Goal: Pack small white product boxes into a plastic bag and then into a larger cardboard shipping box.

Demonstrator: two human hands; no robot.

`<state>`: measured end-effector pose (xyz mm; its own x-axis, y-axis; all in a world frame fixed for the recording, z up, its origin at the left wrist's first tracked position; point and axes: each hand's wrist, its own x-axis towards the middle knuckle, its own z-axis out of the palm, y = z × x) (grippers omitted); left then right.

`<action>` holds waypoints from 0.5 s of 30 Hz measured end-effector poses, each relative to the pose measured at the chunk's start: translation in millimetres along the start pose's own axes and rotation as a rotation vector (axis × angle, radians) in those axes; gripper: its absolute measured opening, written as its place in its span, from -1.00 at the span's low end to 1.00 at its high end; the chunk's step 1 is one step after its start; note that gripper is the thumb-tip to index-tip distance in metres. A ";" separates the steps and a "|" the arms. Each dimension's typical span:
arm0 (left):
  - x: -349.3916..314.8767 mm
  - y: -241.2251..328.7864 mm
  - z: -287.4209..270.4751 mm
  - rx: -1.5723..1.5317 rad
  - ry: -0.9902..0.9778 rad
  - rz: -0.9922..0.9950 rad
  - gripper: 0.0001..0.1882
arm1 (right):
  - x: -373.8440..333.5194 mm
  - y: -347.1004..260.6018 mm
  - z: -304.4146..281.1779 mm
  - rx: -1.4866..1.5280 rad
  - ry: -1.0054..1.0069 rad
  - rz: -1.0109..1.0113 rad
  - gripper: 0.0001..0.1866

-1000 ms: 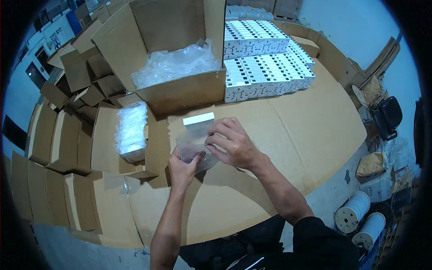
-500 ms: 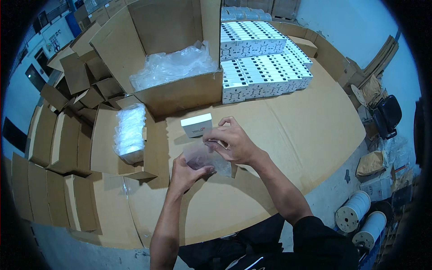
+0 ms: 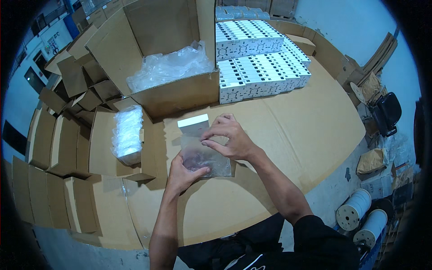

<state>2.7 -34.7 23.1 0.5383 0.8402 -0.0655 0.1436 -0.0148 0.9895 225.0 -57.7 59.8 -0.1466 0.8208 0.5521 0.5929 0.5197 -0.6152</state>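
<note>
A small white box [image 3: 193,124] sits partly inside a clear plastic bag [image 3: 208,158] on the cardboard-covered table [image 3: 288,135]. My left hand [image 3: 182,173] grips the bag's near end from below. My right hand [image 3: 229,139] pinches the bag's upper edge right beside the box. A stack of clear bags [image 3: 127,133] lies to the left of my hands.
A large open carton [image 3: 171,92] lined with crumpled plastic stands behind the box. Rows of white and black printed boxes [image 3: 258,58] are stacked at the back right. Folded cartons [image 3: 49,148] crowd the left side. Cable spools [image 3: 355,216] stand on the floor at right.
The white box has slid further down into the clear bag. My left hand has shifted lower along the bag, and my right hand keeps its pinch on the bag's edge.
</note>
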 end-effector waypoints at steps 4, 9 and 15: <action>0.8 -5.9 0.7 -0.040 -0.035 0.033 -0.28 | 1.5 -2.5 0.9 0.083 -0.012 0.020 -0.83; 0.6 -7.0 5.5 -0.034 0.038 0.047 -0.26 | 4.4 -9.7 -3.8 0.320 -0.051 0.165 -0.73; 0.2 -5.0 5.9 -0.042 0.050 0.008 -0.27 | 5.6 5.2 4.2 0.758 0.167 0.222 -0.70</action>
<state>7.0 -37.7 17.4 0.4967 0.8663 -0.0523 0.1043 0.0003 0.9946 223.8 -49.3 57.4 0.0674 0.9087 0.4120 -0.1131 0.4172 -0.9017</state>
